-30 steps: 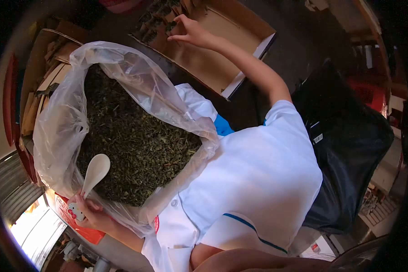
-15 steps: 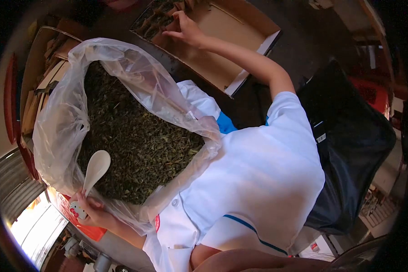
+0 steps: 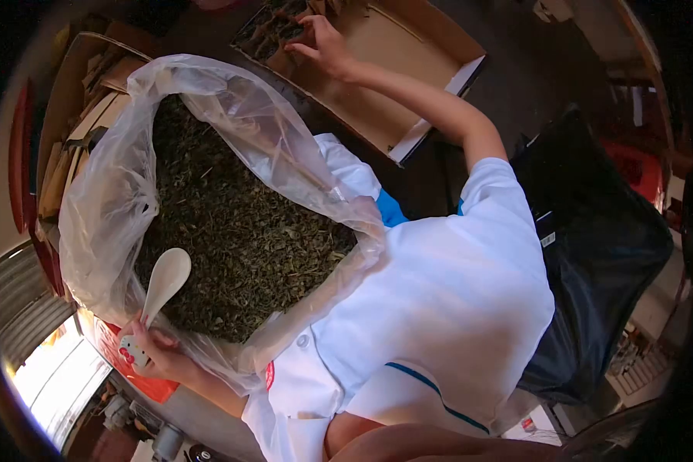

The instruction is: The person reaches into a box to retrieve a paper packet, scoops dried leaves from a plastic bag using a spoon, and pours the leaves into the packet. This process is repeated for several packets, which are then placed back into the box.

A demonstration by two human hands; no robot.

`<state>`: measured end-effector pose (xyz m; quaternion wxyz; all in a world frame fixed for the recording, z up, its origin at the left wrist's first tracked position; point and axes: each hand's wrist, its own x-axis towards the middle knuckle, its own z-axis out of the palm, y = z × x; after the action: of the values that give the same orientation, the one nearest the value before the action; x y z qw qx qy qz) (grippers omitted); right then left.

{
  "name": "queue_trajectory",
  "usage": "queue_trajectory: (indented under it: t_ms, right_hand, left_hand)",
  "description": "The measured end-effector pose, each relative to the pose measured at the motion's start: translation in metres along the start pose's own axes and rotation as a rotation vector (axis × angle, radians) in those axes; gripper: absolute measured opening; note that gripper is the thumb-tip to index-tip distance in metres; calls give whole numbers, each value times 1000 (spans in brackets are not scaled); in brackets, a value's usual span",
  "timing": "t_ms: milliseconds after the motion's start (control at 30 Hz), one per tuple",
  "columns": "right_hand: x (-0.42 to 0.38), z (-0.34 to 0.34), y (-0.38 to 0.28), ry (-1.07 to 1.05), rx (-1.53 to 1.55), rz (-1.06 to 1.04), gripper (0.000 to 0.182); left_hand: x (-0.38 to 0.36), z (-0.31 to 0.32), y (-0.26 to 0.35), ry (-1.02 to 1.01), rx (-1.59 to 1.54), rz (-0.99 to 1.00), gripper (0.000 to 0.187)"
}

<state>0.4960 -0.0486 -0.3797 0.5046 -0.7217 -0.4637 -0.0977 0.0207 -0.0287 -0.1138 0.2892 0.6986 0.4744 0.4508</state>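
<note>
My left hand (image 3: 155, 354) grips a white spoon (image 3: 166, 279) by its handle, where a small white cat-face figure with a red bow shows. The spoon's bowl hangs over dried, crumbled dark-green leaves (image 3: 239, 239). These fill a large clear plastic bag (image 3: 100, 231), whose mouth is spread wide in front of me. At the top, my right hand (image 3: 327, 48) reaches over a shallow cardboard box (image 3: 396, 58). Its thumb and forefinger close around the edge of a brown paper pouch (image 3: 291, 45) among several at the box's left end.
Behind the plastic bag, a cardboard carton (image 3: 54, 131) holds flat cardboard pieces. A large black bag (image 3: 593, 269) lies on the right, with a red container (image 3: 631, 165) beyond it. Bright light enters at a window (image 3: 61, 385) lower left.
My right thumb has moved nearer the forefinger at the brown pouch. The spoon in my left hand stays over the leaves. The whole view has shifted slightly.
</note>
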Motion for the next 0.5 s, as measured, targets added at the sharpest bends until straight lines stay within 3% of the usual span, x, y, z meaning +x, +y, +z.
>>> queue_trajectory:
  t_ms: [500]
  right_hand:
    - [5, -1, -11, -57, -84, -1, 56]
  left_hand:
    - [-1, -2, -1, -9, 56, 12, 24]
